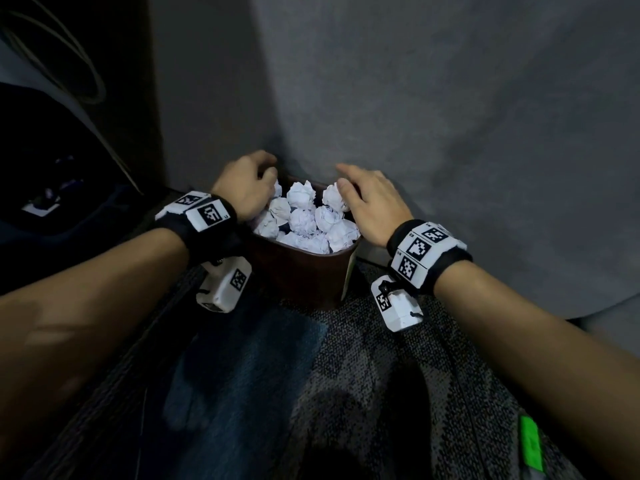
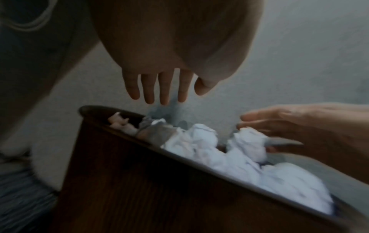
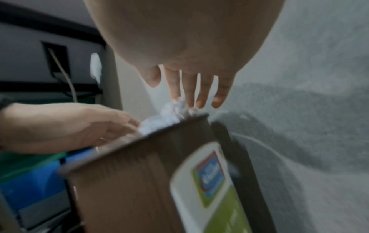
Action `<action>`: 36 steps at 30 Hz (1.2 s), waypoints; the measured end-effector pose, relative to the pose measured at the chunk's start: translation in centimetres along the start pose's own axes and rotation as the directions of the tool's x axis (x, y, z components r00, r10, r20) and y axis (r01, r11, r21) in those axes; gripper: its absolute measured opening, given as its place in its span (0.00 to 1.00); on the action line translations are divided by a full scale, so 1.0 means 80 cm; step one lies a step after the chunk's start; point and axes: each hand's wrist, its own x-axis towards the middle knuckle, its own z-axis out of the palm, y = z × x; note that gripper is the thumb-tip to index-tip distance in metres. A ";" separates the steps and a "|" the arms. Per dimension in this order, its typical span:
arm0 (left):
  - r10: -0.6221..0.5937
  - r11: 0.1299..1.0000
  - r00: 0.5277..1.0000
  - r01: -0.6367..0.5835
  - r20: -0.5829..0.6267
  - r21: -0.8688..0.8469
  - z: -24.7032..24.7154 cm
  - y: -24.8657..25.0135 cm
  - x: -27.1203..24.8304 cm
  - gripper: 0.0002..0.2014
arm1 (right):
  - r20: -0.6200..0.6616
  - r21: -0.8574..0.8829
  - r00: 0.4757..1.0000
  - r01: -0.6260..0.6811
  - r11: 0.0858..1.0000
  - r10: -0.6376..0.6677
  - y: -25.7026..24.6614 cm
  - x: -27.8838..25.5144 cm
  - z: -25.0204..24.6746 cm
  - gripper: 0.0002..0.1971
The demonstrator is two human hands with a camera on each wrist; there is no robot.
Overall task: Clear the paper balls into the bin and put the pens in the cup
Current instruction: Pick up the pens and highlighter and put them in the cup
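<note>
A dark brown bin [image 1: 304, 271] stands on the carpet against a grey wall, heaped with several white crumpled paper balls [image 1: 304, 216]. My left hand [image 1: 247, 188] hovers over the bin's left rim with loosely bent fingers and holds nothing. Over the right rim my right hand [image 1: 367, 199] lies flat with straight fingers, touching a paper ball [image 3: 175, 108]. The left wrist view shows the left hand [image 2: 159, 88] with fingers straight above the bin [image 2: 139, 181] and paper balls [image 2: 229, 151]. In the right wrist view the right hand [image 3: 191, 91] is above the bin [image 3: 129, 181]. No pens or cup are in view.
The grey wall [image 1: 450, 116] stands right behind the bin. Patterned dark carpet [image 1: 311, 375] covers the floor in front. Dark furniture with cables [image 1: 52, 116] fills the left. A green tag [image 1: 531, 445] lies at the bottom right. A white and green label [image 3: 211, 181] is on the bin's side.
</note>
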 end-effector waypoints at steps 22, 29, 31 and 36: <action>0.438 0.641 0.187 -0.751 0.879 -0.159 0.343 0.228 -0.392 0.11 | 0.017 0.217 0.187 -0.960 0.179 0.982 0.052 -0.836 -0.162 0.13; 0.441 0.332 0.272 -0.935 0.855 0.126 0.439 0.303 -0.385 0.31 | -0.112 0.403 0.035 -0.912 0.077 0.993 0.070 -0.929 -0.143 0.13; 0.359 0.208 0.273 -0.956 0.892 0.208 0.446 0.302 -0.376 0.30 | -0.085 0.365 0.085 -0.924 0.110 0.993 0.084 -0.935 -0.141 0.12; 0.447 0.110 0.088 -0.993 0.890 0.043 0.434 0.346 -0.392 0.16 | -0.198 0.110 0.148 -0.979 0.172 0.969 0.146 -0.917 -0.159 0.07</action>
